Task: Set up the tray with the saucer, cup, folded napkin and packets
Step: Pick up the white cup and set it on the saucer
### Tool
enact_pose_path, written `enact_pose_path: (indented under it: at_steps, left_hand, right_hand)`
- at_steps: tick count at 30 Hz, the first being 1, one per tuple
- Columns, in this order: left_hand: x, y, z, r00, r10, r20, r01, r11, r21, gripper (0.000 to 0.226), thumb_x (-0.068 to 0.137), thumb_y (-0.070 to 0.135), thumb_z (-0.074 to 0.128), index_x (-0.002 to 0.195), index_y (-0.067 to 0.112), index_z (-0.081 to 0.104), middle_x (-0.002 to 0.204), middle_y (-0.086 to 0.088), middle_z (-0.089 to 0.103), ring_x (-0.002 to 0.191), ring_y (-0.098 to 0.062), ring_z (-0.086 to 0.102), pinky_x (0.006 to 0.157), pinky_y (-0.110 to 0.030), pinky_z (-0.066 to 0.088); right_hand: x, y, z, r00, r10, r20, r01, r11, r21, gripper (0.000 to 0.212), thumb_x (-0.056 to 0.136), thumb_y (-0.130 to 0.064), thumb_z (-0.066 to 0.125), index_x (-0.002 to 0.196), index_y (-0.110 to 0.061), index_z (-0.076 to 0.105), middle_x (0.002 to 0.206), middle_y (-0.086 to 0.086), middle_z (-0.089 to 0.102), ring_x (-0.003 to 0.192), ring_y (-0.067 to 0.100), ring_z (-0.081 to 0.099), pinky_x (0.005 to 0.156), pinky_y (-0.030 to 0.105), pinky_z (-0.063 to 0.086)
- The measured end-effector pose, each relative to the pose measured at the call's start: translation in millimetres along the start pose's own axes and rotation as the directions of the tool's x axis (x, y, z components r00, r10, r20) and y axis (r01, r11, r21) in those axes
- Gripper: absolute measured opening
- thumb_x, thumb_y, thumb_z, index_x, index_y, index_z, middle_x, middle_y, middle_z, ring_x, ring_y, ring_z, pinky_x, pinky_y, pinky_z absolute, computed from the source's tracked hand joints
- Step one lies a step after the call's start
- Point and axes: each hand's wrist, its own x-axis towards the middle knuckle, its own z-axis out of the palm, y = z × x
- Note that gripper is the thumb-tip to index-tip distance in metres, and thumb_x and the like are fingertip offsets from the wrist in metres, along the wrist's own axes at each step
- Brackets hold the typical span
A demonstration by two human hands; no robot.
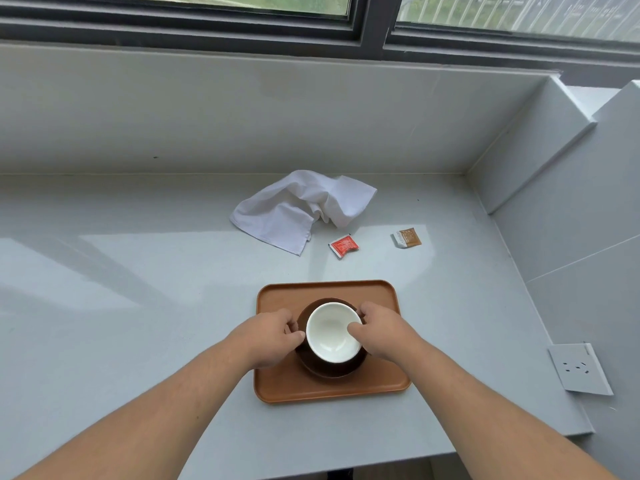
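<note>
A brown tray (332, 388) lies on the pale counter in front of me. On it rests a dark brown saucer (329, 370), and a cup with a white inside (332, 332) stands on the saucer. My left hand (268, 337) grips the cup's left side. My right hand (379, 329) holds its right side, thumb over the rim. Behind the tray a white napkin (298, 209) lies crumpled and unfolded. A red packet (343, 245) and a brown packet (408, 238) lie on the counter to the napkin's right.
The counter (138, 289) ends at a low wall below a window at the back. A side wall on the right carries a white socket plate (579, 368). The counter's front edge runs near my forearms.
</note>
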Motion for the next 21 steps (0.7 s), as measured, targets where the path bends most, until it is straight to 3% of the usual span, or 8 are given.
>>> enact_pose_path:
  at_steps: [3, 5, 9, 12, 14, 16, 21]
  left_hand:
    - [3, -2, -12, 0.999, 0.021, -0.032, -0.019, 0.998, 0.058, 0.017, 0.091, 0.049, 0.057, 0.093, 0.033, 0.059, 0.086, 0.013, 0.069, 0.082, -0.008, 0.064, 0.069, -0.03, 0.051]
    - [8, -4, -23, 0.997, 0.026, -0.073, -0.02, 0.996, 0.092, 0.018, 0.091, 0.049, 0.054, 0.098, 0.034, 0.058, 0.089, 0.015, 0.066, 0.083, -0.008, 0.061, 0.066, -0.029, 0.047]
    - [18, -4, -49, 0.986, 0.076, -0.147, -0.057, 0.99, 0.129, 0.033, 0.091, 0.05, 0.052, 0.118, 0.033, 0.057, 0.11, 0.01, 0.066, 0.096, -0.015, 0.062, 0.078, -0.034, 0.053]
    - [27, 0, -73, 0.972, 0.123, -0.199, -0.094, 0.984, 0.149, 0.042, 0.09, 0.05, 0.054, 0.128, 0.032, 0.056, 0.129, 0.005, 0.062, 0.111, -0.019, 0.062, 0.089, -0.038, 0.053]
    - [34, 4, -87, 0.962, 0.145, -0.23, -0.108, 0.98, 0.165, 0.048, 0.089, 0.049, 0.056, 0.134, 0.032, 0.054, 0.136, 0.005, 0.059, 0.118, -0.02, 0.06, 0.087, -0.038, 0.052]
    - [44, 10, -100, 0.955, 0.159, -0.251, -0.114, 0.976, 0.184, 0.051, 0.088, 0.047, 0.056, 0.137, 0.032, 0.052, 0.14, 0.005, 0.057, 0.121, -0.021, 0.058, 0.084, -0.038, 0.05]
    - [70, 25, -118, 0.947, 0.179, -0.267, -0.113, 0.963, 0.243, 0.056, 0.091, 0.045, 0.055, 0.144, 0.029, 0.048, 0.148, 0.005, 0.051, 0.133, -0.022, 0.048, 0.097, -0.041, 0.05]
  right_hand:
    - [-1, -8, -3, 0.998, -0.004, -0.059, -0.001, 0.996, -0.086, 0.017, 0.081, -0.045, 0.053, 0.089, -0.03, 0.055, 0.083, -0.008, 0.067, 0.071, 0.013, 0.063, 0.057, 0.031, 0.047]
    - [-1, -17, -5, 0.995, -0.003, -0.1, -0.007, 0.994, -0.106, 0.017, 0.083, -0.046, 0.054, 0.089, -0.03, 0.057, 0.082, -0.008, 0.067, 0.072, 0.013, 0.064, 0.059, 0.032, 0.05]
    - [3, -47, -12, 0.985, -0.035, -0.169, 0.016, 0.993, -0.114, 0.02, 0.085, -0.047, 0.053, 0.093, -0.03, 0.06, 0.087, -0.01, 0.067, 0.078, 0.011, 0.064, 0.068, 0.036, 0.058]
    - [6, -70, -16, 0.978, -0.064, -0.197, 0.044, 0.993, -0.106, 0.031, 0.086, -0.046, 0.052, 0.111, -0.03, 0.062, 0.106, -0.009, 0.067, 0.092, 0.013, 0.063, 0.078, 0.037, 0.058]
    - [10, -83, -18, 0.976, -0.086, -0.201, 0.066, 0.993, -0.101, 0.043, 0.087, -0.047, 0.053, 0.126, -0.031, 0.059, 0.121, -0.006, 0.064, 0.106, 0.017, 0.061, 0.087, 0.039, 0.055]
    - [17, -95, -21, 0.97, -0.124, -0.208, 0.102, 0.989, -0.111, 0.05, 0.087, -0.047, 0.053, 0.135, -0.032, 0.055, 0.128, -0.003, 0.062, 0.113, 0.018, 0.058, 0.09, 0.039, 0.052]
    - [45, -109, -28, 0.945, -0.253, -0.206, 0.215, 0.958, -0.191, 0.055, 0.094, -0.039, 0.053, 0.147, -0.027, 0.047, 0.14, 0.001, 0.057, 0.128, 0.023, 0.05, 0.097, 0.04, 0.048]
